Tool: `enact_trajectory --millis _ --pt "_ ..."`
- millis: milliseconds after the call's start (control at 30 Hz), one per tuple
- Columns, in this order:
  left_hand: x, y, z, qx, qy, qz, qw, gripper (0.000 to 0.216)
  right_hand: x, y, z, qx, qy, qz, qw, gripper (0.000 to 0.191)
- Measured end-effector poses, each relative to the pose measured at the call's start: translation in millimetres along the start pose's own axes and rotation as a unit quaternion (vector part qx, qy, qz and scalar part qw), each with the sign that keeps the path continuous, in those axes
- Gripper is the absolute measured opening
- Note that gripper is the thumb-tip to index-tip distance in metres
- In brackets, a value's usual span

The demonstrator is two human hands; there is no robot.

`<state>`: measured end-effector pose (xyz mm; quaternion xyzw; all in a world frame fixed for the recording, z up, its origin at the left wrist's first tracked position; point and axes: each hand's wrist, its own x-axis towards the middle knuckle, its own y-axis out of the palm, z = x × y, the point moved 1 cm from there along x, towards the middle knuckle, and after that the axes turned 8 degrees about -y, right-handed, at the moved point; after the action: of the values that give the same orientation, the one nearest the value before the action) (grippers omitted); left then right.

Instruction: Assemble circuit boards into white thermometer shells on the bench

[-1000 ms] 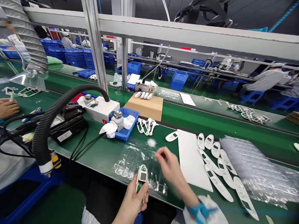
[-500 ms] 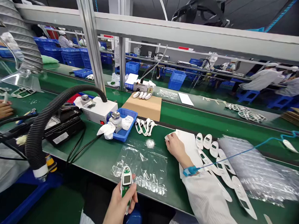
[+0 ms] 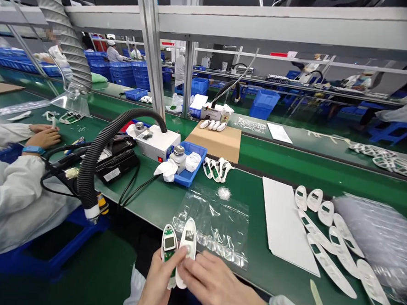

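My left hand (image 3: 156,283) grips a white device half with a small screen and green circuit board (image 3: 168,247), held upright near the bench's front edge. My right hand (image 3: 212,286) holds a white front cover with a window (image 3: 187,243) right beside that board; the two parts touch side by side. Both hands sit just in front of a clear plastic bag (image 3: 216,224) lying on the green bench (image 3: 251,157). To the right lie several more white covers (image 3: 323,229) in rows beside a white sheet (image 3: 285,224).
A black ribbed hose (image 3: 96,150), a white box unit (image 3: 156,142) and a blue tray with a bottle (image 3: 189,163) stand at left. A cardboard box (image 3: 218,142) sits behind. Bubble wrap (image 3: 384,237) lies far right. A co-worker in white (image 3: 11,191) sits at left.
My right hand left the white sheet, picked up a white cover and brought it back beside the board in my left hand. The view shifted left.
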<state>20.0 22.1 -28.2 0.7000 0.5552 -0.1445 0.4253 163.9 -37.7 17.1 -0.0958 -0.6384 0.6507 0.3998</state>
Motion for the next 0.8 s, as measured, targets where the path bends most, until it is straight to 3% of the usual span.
enact_trajectory --millis 67,200,300,433,567,700,800 --pt "0 -10 -6 0.018 0.017 -0.007 1.0 0.041 10 4 -5 0.057 0.045 -0.042 0.996 0.039" --pt "6 -31 -9 0.08 0.076 -0.077 0.991 0.043 26 23 -54 0.135 0.245 -0.144 0.949 0.025" --pt "17 -41 -5 0.156 0.132 -0.103 0.973 0.041 37 45 -83 0.125 0.352 -0.111 0.921 0.022" --pt "28 -46 -2 0.209 0.148 -0.108 0.96 0.041 45 61 -88 0.08 0.419 -0.075 0.901 0.017" --pt "27 -45 -6 0.245 0.158 -0.109 0.95 0.034 46 66 -78 0.07 0.438 -0.106 0.89 0.017" --pt "25 -46 -8 0.259 0.162 -0.106 0.946 0.031 45 67 -66 0.003 0.366 -0.135 0.921 0.02" --pt "27 -48 -7 0.256 0.166 -0.103 0.947 0.031 44 65 -60 -0.027 0.342 -0.164 0.925 0.019"
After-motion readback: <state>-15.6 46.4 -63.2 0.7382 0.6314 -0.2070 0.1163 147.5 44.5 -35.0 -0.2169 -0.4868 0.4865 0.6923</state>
